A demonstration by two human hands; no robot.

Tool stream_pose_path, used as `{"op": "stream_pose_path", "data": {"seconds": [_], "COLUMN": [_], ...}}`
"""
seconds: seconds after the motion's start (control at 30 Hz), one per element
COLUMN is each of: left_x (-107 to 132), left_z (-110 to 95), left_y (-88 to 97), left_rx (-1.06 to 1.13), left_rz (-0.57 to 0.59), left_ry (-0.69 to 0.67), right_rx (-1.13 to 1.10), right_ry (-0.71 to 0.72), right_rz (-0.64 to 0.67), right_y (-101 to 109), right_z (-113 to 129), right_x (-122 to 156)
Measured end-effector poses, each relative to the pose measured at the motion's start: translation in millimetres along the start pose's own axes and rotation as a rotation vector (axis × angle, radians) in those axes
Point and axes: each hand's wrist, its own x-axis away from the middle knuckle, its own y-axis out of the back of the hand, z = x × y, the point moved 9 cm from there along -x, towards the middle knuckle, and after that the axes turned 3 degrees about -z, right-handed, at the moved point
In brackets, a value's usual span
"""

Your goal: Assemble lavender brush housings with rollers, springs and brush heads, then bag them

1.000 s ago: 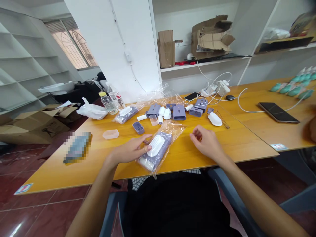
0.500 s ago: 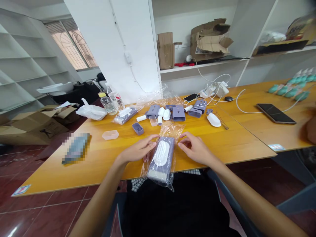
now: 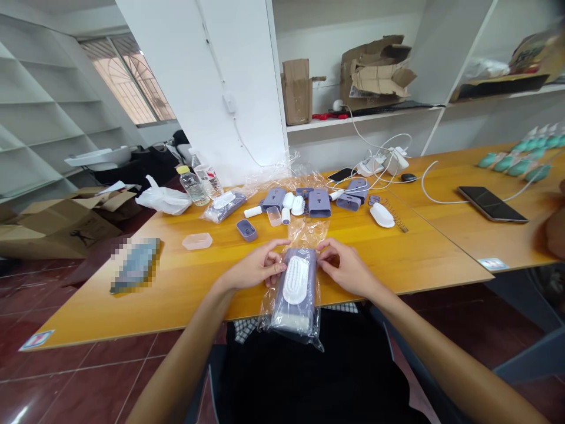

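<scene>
A lavender rectangular plastic case (image 3: 304, 297), with a white oval bristled pad (image 3: 295, 280) on its face, lies inside a clear plastic bag (image 3: 305, 232), squared up in front of you. Its lower end juts past the near edge of the desk (image 3: 110, 312), over your black top.

Your left hand (image 3: 251, 270) and right hand (image 3: 346, 270) flank the case's upper end. The fingers (image 3: 276, 262) of both hands are curled and partly closed, pinching the film at either side. That two-sided hold appears to keep the packet straight, with the loose film standing up beyond it.

Farther up the desk lie loose lavender case parts (image 3: 319, 203), a white oval brush head (image 3: 382, 215), a coiled metal spring (image 3: 399, 215) and a second bagged case (image 3: 226, 206). A small clear plastic tub (image 3: 197, 241) sits to the left of these. On the adjoining desk, a black smartphone (image 3: 492, 204) lies below a row of teal bottles (image 3: 521, 163), and a blurred hand (image 3: 555, 232) intrudes at the right edge.
</scene>
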Motion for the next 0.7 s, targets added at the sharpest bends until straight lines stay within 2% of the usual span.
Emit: {"op": "stream_pose_path", "data": {"seconds": [0.1,0.17,0.3,0.43,0.57,0.7], "left_x": [-2,-2,0,1,0,0], "left_z": [-4,-10,-25,-32,-32,-29], "left_y": [-1.1,0.6,6.5,6.0,5.4,9.1], "left_rx": [0.061,0.110,0.234,0.365,0.502,0.585], "left_rz": [-0.009,-0.036,-0.124,-0.186,-0.269,-0.374], "left_ry": [-0.047,-0.107,-0.254,-0.330,-0.349,-0.330], "right_rx": [0.019,-0.063,-0.378,-0.766,-0.998,-1.027], "right_ry": [0.004,-0.013,-0.106,-0.277,-0.429,-0.408], "right_rz": [-0.037,-0.059,-0.103,-0.128,-0.042,0.093], "right_y": [5,7,8,2,-11,-22], "right_z": [1,0,-9,-22,-22,-7], "right_x": [-1,-2,-2,0,4,8]}}
